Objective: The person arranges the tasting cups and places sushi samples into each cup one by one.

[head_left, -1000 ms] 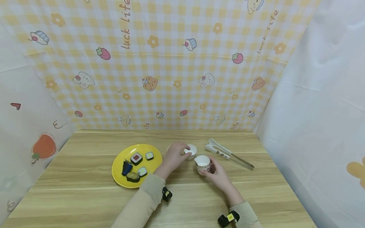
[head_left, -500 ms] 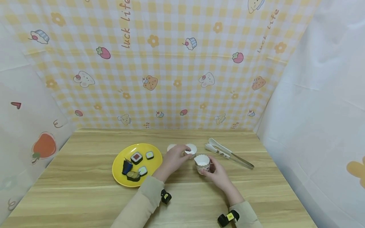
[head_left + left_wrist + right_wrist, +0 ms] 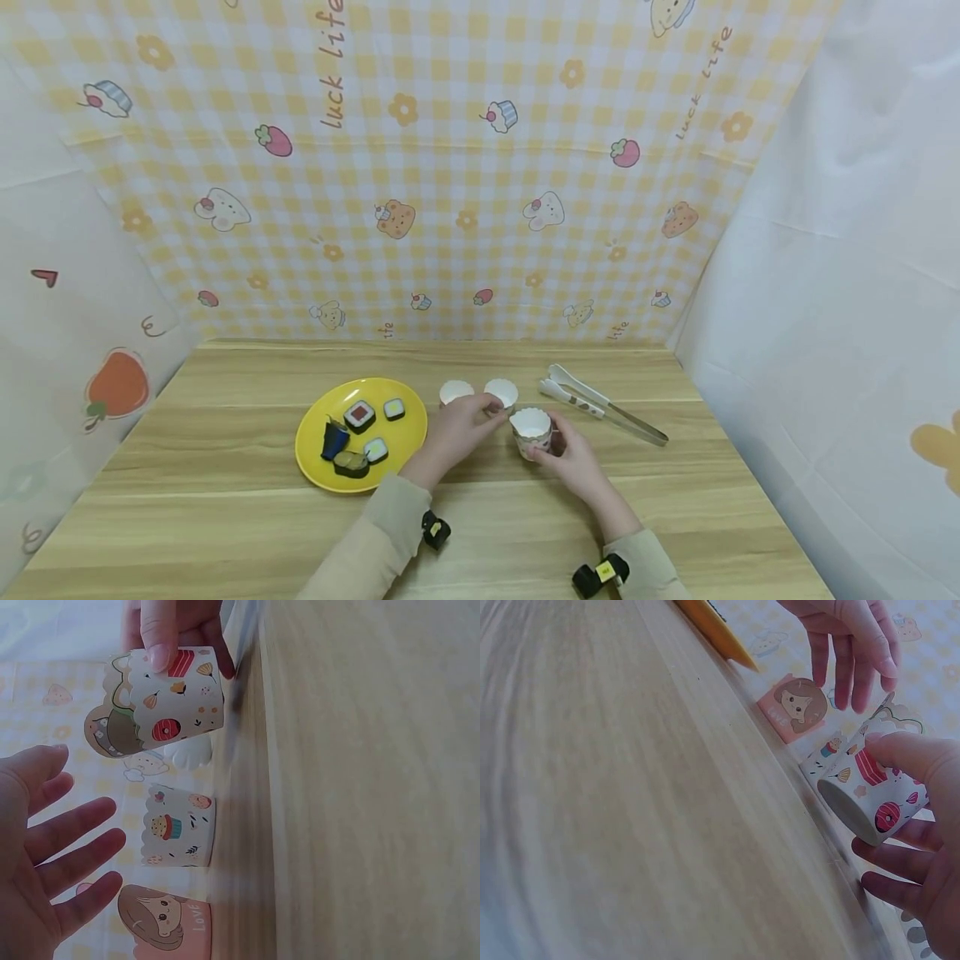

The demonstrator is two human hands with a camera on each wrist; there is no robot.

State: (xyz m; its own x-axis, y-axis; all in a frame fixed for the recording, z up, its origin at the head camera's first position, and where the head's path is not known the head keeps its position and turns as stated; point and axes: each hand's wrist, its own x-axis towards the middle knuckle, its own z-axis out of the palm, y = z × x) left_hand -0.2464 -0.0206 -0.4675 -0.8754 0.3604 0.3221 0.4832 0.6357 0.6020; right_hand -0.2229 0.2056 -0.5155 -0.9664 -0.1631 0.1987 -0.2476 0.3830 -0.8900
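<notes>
My right hand point(image 3: 576, 460) grips a white paper baking cup point(image 3: 169, 701) printed with cakes and doughnuts, thumb on one side and fingers on the other. It is slightly tilted in the left wrist view. My left hand point(image 3: 467, 429) is beside it with fingers extended, holding nothing, as the left wrist view shows. Just beyond the left hand stand two more upright baking cups: a white cup with a cupcake print point(image 3: 178, 829) and a pink cup with a girl's face point(image 3: 172, 926). In the head view the left hand partly hides both.
A yellow plate point(image 3: 315, 471) with several toy sushi pieces point(image 3: 360, 415) lies to the left. White-tipped tongs point(image 3: 600, 404) lie at the right, behind the right hand. A patterned cloth point(image 3: 465, 167) hangs behind the wooden table point(image 3: 225, 533).
The left hand has drawn back slightly from the rim of the cupcake-print cup and its fingers have straightened. More of both rear cups shows. The right hand and its baking cup have barely moved.
</notes>
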